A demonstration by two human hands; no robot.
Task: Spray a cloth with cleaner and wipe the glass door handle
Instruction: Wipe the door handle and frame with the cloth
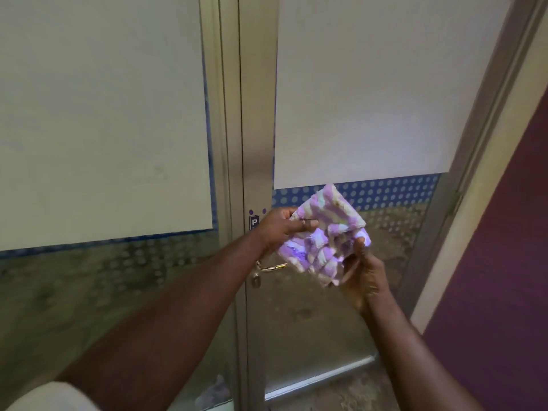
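Both hands grip the cloth (323,235) just right of the frame's centre. The left hand (280,228) pinches its upper-left edge between thumb and curled fingers; the right hand (363,271) clasps the lower-right corner, thumb pressed on the face of the fabric. Neither grip looks deep, as both catch only the margins, so the folded bundle could fall open or slip free if one hand lets go to reach for something. No cleaner bottle shows anywhere in the frame (so whether the cloth is already sprayed cannot be told), and wiping with a dry cloth would be the likeliest fault.

The cloth is a thick, plush square, folded, with wavy bands of purple, white and pale green; its pile looks bumpy and soft.

Behind and below it, partly hidden by the left wrist, the brass-coloured door handle (274,266) juts out from the metal door frame (256,143), with a keyhole just beneath. The handle is slim, so a bulky fold may skim past its underside.
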